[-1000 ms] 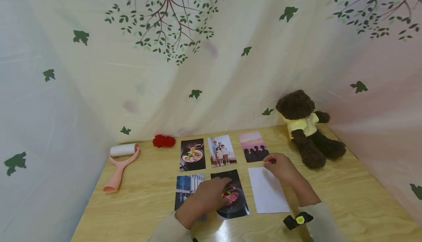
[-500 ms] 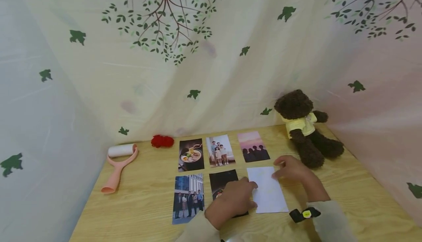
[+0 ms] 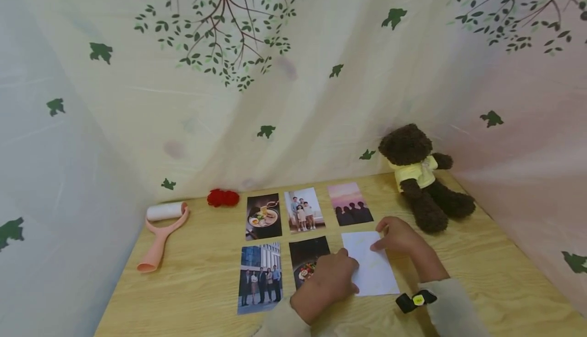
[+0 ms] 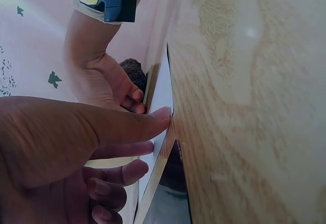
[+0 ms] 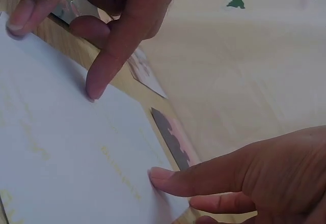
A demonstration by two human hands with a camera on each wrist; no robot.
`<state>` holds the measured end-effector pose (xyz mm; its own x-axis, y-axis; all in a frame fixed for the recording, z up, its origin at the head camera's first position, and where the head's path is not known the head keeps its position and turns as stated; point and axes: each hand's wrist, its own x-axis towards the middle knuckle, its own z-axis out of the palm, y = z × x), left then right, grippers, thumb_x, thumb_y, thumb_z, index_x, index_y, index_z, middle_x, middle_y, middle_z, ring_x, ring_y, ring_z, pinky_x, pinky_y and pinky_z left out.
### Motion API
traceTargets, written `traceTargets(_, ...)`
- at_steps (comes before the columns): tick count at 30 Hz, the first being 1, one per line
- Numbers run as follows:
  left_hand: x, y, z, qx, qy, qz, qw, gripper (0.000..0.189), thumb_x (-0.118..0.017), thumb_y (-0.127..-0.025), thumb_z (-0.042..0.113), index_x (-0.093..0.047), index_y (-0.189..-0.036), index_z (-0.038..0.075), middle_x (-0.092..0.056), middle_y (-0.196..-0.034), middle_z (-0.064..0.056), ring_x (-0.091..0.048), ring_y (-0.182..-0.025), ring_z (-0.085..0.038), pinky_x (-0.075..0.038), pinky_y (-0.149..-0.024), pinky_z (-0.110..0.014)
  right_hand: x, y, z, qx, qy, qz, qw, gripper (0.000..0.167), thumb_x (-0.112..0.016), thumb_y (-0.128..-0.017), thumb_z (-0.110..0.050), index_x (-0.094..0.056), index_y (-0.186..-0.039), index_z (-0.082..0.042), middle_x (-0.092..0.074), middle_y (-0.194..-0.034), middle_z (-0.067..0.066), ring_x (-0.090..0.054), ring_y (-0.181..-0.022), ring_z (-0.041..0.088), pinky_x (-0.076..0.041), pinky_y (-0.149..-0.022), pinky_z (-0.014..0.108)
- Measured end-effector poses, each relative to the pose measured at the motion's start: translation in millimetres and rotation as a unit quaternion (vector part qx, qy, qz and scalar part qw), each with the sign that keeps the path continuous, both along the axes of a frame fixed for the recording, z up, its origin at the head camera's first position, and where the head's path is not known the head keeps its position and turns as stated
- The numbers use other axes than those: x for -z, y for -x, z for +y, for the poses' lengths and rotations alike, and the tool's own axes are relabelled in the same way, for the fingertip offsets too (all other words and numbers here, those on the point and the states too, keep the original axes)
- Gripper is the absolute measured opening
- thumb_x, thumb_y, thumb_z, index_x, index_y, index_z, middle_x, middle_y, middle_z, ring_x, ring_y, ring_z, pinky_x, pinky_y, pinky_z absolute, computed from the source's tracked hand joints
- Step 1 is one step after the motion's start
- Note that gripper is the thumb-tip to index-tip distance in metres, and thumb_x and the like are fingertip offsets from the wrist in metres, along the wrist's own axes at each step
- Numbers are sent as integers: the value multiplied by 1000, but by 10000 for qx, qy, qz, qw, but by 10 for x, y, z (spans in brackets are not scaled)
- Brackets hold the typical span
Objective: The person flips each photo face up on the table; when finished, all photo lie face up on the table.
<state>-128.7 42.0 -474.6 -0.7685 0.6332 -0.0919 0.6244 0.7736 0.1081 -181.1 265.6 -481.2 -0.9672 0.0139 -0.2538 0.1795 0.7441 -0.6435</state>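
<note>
A white card (image 3: 378, 270) lies face down in the front row of photos, with faint yellow print on its back in the right wrist view. My left hand (image 3: 327, 278) touches its left edge; the thumb (image 4: 159, 118) and index finger are spread fairly straight there. Under that hand, a food photo (image 3: 309, 253) is partly covered. From the far right side, my right hand (image 3: 403, 237) reaches in. Its thumb (image 5: 170, 180) rests on the card near the corner, and the other fingers lie just past the edge.
Behind are a noodle-bowl photo (image 3: 263, 218), a family photo (image 3: 304, 209) and a sunset silhouette photo (image 3: 350, 204). An office-group photo (image 3: 260, 278) lies left. Farther out are a pink-handled lint roller (image 3: 158, 237), red yarn (image 3: 223, 198) and a brown teddy bear (image 3: 412, 174).
My left hand has moved right from the food photo to the white card's left edge. My right hand has shifted slightly, its thumb now over the card. The view drifted a little.
</note>
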Motion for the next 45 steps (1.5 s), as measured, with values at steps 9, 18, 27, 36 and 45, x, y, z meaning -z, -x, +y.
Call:
traceTargets(9,3,-14,-6,26,-55,-297,9995,32,-89,-84,42,-81,-110,25,-67,-91,2,-56,-71,-10,-45,-59,-28,16,-16,7,-90,446,269,9986,40,-90,-76,-5,-54,-94,2,-53,-80,7,-51,-72,21,-43,-63,33)
traceTargets(18,8,-15,-13,72,-169,-338,9993,25,-85,-88,43,-80,-101,22,-65,-89,2,-57,-72,-11,-46,-58,-29,-75,2,45,84,1210,-12,9926,25,-78,-93,-8,-54,-97,-2,-54,-77,6,-56,-66,20,-52,-61,32)
traceTargets(27,35,-8,-7,-82,-1238,-424,9914,46,-60,-105,50,-72,-74,18,-64,-76,4,-51,-61,-6,-41,-54,-26,-233,-36,-29,-286,2714,184,9619,23,-73,-97,-10,-55,-104,2,-57,-77,0,-57,-62,10,-57,-62,31)
traceTargets(36,-8,32,1,-186,-2706,-1274,9540,65,-29,-114,55,-65,-74,18,-50,-59,9,-43,-50,-5,-38,-51,-23,-299,-78,-223,10,3404,332,9397,28,-71,-101,-16,-53,-114,2,-61,-86,1,-61,-68,13,-60,-63,31)
traceTargets(45,20,120,-61,-555,-3539,-1900,9141,47,-49,-110,36,-67,-71,15,-35,-49,14,-30,-41,-1,-26,-43,-20,-179,-46,-349,-318,3285,281,9436,28,-65,-106,-20,-55,-116,4,-67,-99,9,-69,-80,18,-63,-71,37)
